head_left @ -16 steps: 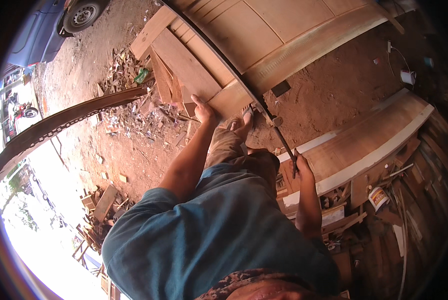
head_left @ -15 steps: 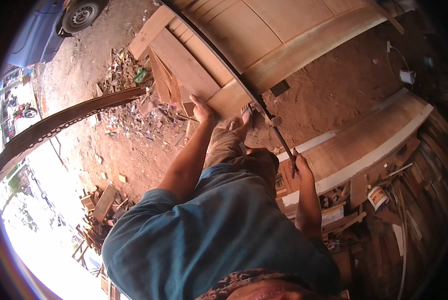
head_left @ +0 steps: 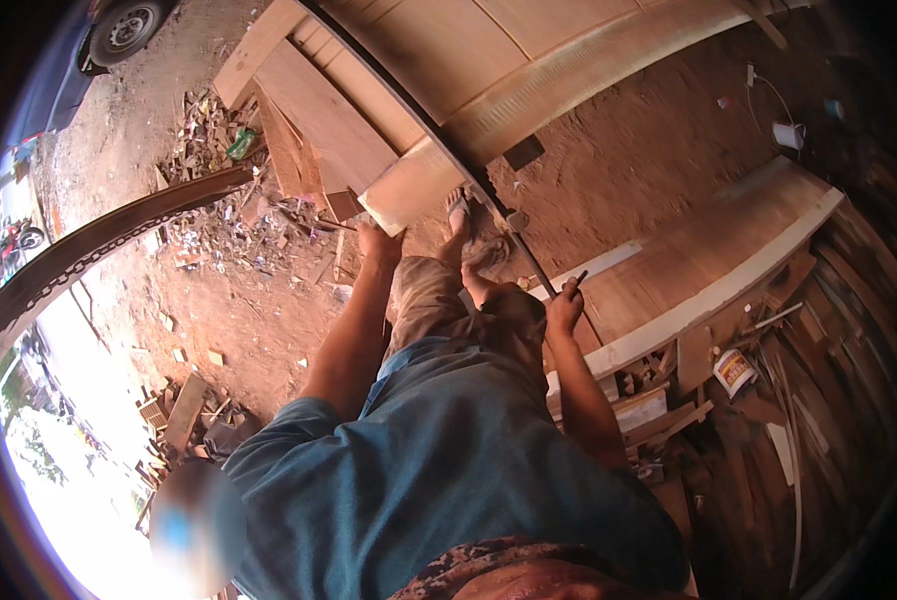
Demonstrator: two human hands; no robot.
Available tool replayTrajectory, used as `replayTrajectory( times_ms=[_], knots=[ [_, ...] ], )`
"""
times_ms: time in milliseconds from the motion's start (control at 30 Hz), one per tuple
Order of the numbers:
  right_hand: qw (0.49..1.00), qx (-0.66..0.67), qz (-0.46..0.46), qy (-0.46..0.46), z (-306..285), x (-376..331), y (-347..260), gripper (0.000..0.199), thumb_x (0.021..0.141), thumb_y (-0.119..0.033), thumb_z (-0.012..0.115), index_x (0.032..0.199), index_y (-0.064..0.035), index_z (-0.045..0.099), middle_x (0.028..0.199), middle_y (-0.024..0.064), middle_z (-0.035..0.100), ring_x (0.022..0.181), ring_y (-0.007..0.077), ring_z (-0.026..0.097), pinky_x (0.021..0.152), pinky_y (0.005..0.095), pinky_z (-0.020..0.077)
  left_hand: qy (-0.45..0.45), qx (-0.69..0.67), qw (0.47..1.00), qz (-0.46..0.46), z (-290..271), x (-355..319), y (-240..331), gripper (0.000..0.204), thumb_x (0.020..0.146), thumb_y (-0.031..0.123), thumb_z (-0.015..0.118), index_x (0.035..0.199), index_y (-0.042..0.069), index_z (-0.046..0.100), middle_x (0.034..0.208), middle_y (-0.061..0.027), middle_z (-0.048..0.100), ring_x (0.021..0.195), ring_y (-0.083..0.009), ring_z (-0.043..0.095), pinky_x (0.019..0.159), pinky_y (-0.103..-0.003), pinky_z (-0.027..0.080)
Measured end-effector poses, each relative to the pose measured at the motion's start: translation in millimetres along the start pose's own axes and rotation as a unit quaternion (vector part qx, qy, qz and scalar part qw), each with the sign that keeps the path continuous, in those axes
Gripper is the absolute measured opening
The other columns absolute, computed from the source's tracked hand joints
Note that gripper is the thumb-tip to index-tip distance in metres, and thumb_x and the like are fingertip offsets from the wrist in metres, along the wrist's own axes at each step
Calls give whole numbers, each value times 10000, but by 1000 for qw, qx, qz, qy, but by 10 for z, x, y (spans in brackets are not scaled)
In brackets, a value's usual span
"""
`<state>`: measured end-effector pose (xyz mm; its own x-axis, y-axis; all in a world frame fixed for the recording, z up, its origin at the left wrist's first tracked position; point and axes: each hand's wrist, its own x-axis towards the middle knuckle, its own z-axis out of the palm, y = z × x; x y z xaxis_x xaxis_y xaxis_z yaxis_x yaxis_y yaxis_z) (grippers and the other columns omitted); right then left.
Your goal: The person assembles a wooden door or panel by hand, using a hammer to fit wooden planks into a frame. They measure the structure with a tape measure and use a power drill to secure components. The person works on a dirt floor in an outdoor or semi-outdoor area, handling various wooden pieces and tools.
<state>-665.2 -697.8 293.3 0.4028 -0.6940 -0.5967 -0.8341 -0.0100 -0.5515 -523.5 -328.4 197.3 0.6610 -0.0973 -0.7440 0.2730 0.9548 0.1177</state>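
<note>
A large wooden panel [head_left: 513, 85], like a door with its frame pieces, lies ahead of me. Across it runs the long dark bar of a bar clamp [head_left: 423, 118], reaching back toward my right side. My right hand [head_left: 565, 308] is closed around a short dark handle [head_left: 580, 279] at the clamp's near end. At the near left corner of the panel, my left hand [head_left: 379, 243] grips the end of a pale frame board [head_left: 415, 185]; its fingertips are partly hidden. My feet stand on the dirt beneath, between the two hands.
A second wooden panel with a pale edge [head_left: 708, 275] lies to the right, beside stacked planks [head_left: 863, 330] and a white container [head_left: 732, 370]. Wood scraps [head_left: 218, 140] litter the ground at left. A dark curved beam [head_left: 118, 233] and a parked vehicle [head_left: 53, 75] are farther left.
My left hand has shifted from the top of the board's corner to its near end. My right hand has turned with the handle, which now sticks out at a different angle. The whole view has shifted.
</note>
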Motion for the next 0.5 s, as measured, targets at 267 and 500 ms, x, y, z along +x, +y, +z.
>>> replayTrajectory(
  times_ms=[267, 500],
  knots=[
    [973, 39, -204, -100, -395, -213, 9, 273, 979, -204, 645, 1009, 31, 508, 958, 159, 634, 847, 270, 645, 774, 345, 529, -342, -128, 910, -198, 103, 390, -1287, 461, 1024, 282, 484, 1387, 1, 455, 1415, -176, 514, 1294, -349, 495, 1089, -465, 424],
    [896, 209, -3, -391, -656, -15, -70, 226, 944, -65, 669, 1112, -29, 524, 1071, 100, 675, 996, 172, 648, 878, 309, 514, -178, -214, 956, -89, 979, 165, -1630, 531, 959, 347, 580, 1356, 5, 491, 1355, -198, 562, 1238, -360, 539, 1096, -602, 368]
  ],
)
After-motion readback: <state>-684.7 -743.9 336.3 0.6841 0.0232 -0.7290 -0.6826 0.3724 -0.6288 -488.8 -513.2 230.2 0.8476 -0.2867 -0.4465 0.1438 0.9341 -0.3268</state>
